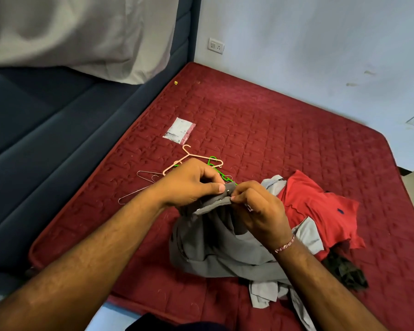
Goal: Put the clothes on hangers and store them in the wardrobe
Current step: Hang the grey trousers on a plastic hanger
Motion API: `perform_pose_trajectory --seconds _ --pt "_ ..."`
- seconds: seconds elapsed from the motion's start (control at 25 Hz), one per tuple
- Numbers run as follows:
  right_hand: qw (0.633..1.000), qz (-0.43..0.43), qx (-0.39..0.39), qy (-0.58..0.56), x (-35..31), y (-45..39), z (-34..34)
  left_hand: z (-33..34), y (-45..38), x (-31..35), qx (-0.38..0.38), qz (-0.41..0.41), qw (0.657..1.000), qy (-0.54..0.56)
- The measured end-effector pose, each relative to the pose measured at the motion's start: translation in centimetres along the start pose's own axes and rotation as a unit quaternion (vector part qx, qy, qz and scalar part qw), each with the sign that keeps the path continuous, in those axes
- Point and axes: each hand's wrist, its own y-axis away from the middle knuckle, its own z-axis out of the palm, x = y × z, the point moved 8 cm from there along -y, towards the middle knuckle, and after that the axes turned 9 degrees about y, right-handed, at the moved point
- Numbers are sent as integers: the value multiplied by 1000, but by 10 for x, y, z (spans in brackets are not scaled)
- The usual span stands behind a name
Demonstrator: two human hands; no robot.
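So the whole thing is happening on a red quilted mattress (284, 130) pushed into the corner of the room, with a dark blue padded headboard (46, 130) running along its left side and a pale wall (308, 56) behind it. A white pillow (77, 32) leans up against the headboard, top left. There's a white wall socket (216, 45) low on the wall right by the corner.

Both hands are up over the mattress working on a pair of grey trousers (215, 240). The left hand (189, 182) has its fingers curled with the thumb pressed down on the waistband, and the right hand (261, 211) pinches the same waistband edge between thumb and fingertips, so the top of the trousers is held up while the rest hangs down in a bunch onto the bed.

Just right of that is a red polo shirt (320, 206) lying crumpled on a pile with some light grey cloth (265, 295) and something dark (346, 271) under it.

Behind the hands are the hangers: a pink hanger (189, 154), a green hanger (213, 162) partly hidden, and wire hangers (139, 187) off to the left. A small clear plastic packet (179, 130) sits further back.
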Motion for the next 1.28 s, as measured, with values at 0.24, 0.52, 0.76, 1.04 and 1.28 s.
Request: perform_pose_trajectory --seconds 0.24,0.52,0.76,1.04,1.28 --pt "997 73 -35 16 46 18 -11 39 -9 26 16 43 930 -364" --pt "983 173 -61 -13 97 36 -31 65 -27 -6 -46 -21 960 -274" --pt "950 290 -73 -93 155 65 -31 99 -25 -11 -20 -19 999 19" --pt "734 488 0 -472 113 143 -4 137 -34 -2 68 4 997 47" --pt "761 471 -5 -447 115 137 -14 143 -11 -5 134 -35 986 91"
